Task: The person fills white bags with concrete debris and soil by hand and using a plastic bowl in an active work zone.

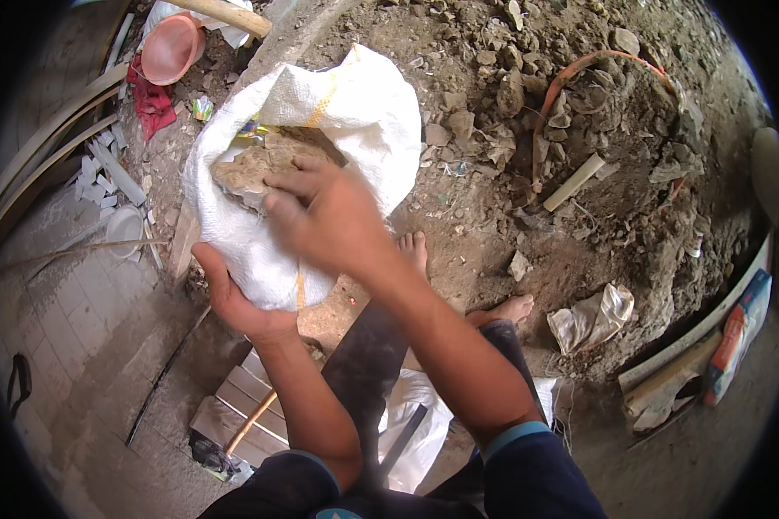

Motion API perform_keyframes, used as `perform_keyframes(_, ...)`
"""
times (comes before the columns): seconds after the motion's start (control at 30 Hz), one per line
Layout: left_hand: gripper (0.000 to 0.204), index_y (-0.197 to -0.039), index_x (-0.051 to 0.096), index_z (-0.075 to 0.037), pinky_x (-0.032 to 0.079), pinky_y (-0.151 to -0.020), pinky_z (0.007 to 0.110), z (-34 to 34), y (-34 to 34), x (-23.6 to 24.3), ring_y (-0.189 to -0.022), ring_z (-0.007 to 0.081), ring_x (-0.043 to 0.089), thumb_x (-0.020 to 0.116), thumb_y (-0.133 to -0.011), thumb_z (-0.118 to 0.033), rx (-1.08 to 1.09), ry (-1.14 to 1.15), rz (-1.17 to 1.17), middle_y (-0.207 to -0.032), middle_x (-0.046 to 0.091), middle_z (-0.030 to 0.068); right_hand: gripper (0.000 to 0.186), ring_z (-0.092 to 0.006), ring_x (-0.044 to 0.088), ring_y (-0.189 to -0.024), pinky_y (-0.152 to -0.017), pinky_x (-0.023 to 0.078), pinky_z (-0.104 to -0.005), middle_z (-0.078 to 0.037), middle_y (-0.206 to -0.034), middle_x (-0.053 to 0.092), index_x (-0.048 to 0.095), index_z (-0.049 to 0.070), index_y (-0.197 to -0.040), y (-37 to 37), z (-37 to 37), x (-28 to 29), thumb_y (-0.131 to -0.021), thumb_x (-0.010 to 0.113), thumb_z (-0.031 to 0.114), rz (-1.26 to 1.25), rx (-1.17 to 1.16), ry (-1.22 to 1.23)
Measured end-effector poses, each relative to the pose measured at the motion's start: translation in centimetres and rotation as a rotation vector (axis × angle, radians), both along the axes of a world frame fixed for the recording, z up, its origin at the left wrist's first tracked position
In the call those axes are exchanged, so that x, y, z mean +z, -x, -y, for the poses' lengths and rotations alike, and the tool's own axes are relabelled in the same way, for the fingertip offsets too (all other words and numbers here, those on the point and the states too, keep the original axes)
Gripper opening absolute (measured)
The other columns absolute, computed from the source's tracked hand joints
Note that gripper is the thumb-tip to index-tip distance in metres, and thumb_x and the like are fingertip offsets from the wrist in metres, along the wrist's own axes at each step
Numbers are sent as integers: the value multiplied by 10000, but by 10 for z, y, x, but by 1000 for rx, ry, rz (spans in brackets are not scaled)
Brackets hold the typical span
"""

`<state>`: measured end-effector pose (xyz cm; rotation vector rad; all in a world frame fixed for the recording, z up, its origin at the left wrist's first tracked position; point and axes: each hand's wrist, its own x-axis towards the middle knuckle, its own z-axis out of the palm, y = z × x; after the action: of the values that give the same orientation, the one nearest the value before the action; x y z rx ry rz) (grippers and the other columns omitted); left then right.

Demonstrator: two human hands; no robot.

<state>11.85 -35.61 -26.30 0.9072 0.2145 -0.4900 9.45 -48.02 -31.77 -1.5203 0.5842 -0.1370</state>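
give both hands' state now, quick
Left hand: against the white sack, fingers hidden; grip can't be told.
Right hand: blurred, at the brown chunk; grip can't be told.

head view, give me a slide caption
Bare left hand against an open white woven sack, blurred bare right hand at a rough brown chunk inside
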Motion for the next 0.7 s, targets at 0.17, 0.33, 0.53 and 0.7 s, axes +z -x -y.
perform_keyframes(0.17, 549, -1354, 391, -9, 277, -1075, 503, -40, -19, -11, -1272, 336, 404, 382, -977, -409, 45, 97, 30, -1369, 444, 164, 345, -199, 647, -764, -684, 518, -299, -142, -909, 678, 628, 12, -1087, -15, 30, -48, -766, 677, 128, -180, -101, -45)
perform_keyframes(0.33, 579, -1357, 395, -17, 268, -1080, 511, -6, -11, -12, -1275, 345, 400, 394, -963, -442, 334, -230, -135, -1381, 434, 162, 578, -205, 564, -931, -727, 473, -296, -170, -1035, 606, 479, 37, -1290, 23, 35, -166, -730, 607, -26, -232, -367, 15)
perform_keyframes(0.53, 579, -1361, 386, -15, 265, -1083, 510, 2, -6, -18, -1281, 347, 394, 412, -961, -432, 193, -138, -156, -1390, 422, 171, 733, -133, 556, -675, -578, 458, -263, -95, -938, 599, 402, 87, -1371, 31, 52, -137, -690, 491, -167, -110, -247, -1015)
perform_keyframes(0.7, 554, -1344, 412, -24, 331, -1051, 484, 7, -5, -22, -1241, 304, 451, 416, -962, -426, 165, -229, -108, -1355, 472, 139, 665, -164, 601, -745, -684, 489, -262, -36, -949, 616, 592, 135, -1231, 9, 43, -66, -613, 598, -111, 134, 156, -732)
